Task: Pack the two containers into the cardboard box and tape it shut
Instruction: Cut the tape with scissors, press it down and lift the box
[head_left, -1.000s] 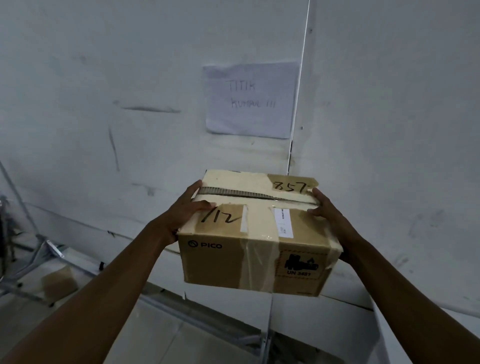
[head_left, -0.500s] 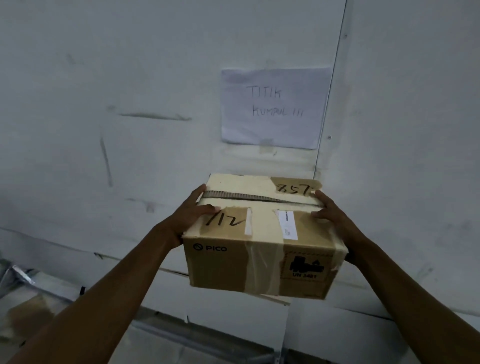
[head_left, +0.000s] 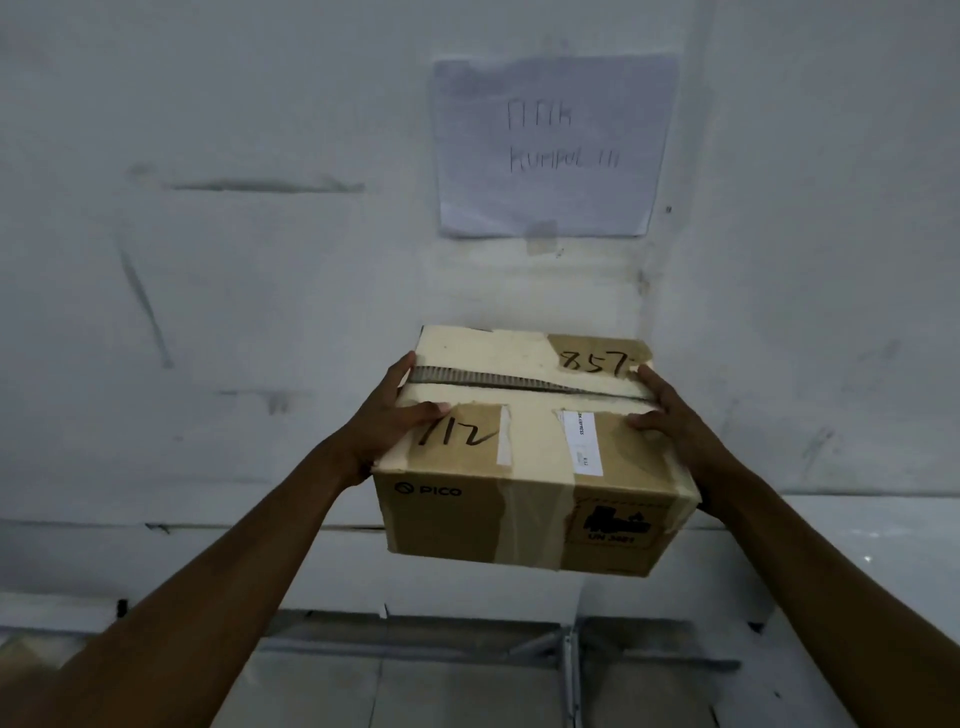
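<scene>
A closed brown cardboard box is held up in the air in front of a white wall. Its top flaps are shut, with pale tape over them and a dark seam across the top. "857" and "712" are handwritten on the lid, and "PICO" is printed on the front. My left hand grips the box's left side with the thumb over the top edge. My right hand grips the right side, thumb on the lid. The containers are not visible.
A white wall fills the view, with a handwritten paper sign stuck on it above the box. A metal frame runs along the bottom of the wall, above a tiled floor.
The view has swung left and closer to the wall, so the sign sits more directly above the box. Both hands keep the same grip on the box.
</scene>
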